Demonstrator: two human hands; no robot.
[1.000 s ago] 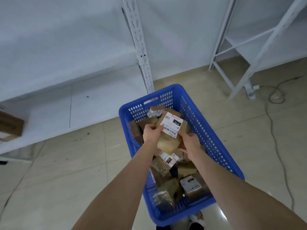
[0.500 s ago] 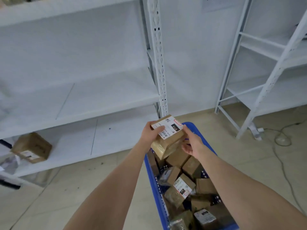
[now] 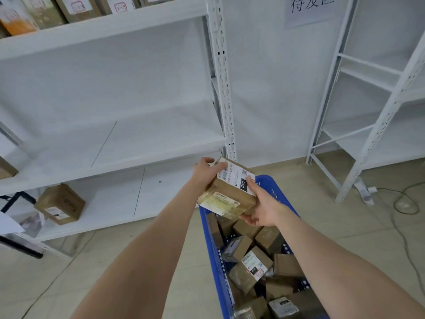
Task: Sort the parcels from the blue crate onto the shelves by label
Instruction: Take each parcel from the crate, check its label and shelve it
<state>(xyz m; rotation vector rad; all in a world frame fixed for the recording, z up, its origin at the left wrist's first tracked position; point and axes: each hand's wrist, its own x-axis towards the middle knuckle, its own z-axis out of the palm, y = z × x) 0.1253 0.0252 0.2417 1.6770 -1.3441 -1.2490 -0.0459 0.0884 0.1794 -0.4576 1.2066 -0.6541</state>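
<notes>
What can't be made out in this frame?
All head view:
- Parcel: label reads 010; the fine print is too small.
- Top-shelf boxes: cut off by the top edge, labels blurred.
- Wall sign: top cut off by the frame edge.
- Crate: near end cut off by the bottom edge; right wall hidden behind the right arm.
- Left-edge box: mostly out of frame.

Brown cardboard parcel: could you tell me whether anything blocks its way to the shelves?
Nothing visible: left hand and right hand hold the brown cardboard parcel over the blue plastic crate, facing the white metal shelves.
</notes>
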